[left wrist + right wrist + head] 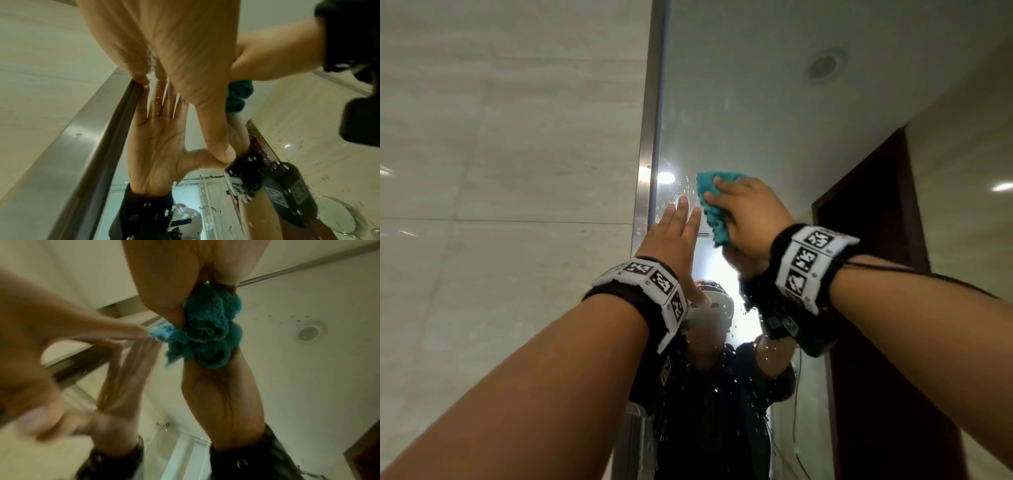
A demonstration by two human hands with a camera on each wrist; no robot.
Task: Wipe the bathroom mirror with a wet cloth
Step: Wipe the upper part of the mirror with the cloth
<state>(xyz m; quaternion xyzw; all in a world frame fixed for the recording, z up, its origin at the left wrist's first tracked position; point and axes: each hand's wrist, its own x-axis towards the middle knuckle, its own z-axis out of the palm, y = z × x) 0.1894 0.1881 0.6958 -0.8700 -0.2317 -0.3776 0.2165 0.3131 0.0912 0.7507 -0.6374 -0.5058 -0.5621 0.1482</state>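
The mirror (756, 102) fills the wall ahead, speckled with water drops near its left edge. My right hand (750, 212) grips a bunched teal cloth (714, 212) and presses it against the glass. In the right wrist view the cloth (207, 318) meets its own reflection on the mirror. My left hand (678, 233) lies flat against the glass with straight fingers, just left of the cloth and beside the metal frame (649, 171). In the left wrist view its fingertips (141, 78) touch the mirror (298, 121) next to the frame (86, 146).
A pale tiled wall (500, 171) runs left of the frame. The mirror reflects a dark brown door (876, 274), a ceiling fitting (825, 65) and the person standing before it.
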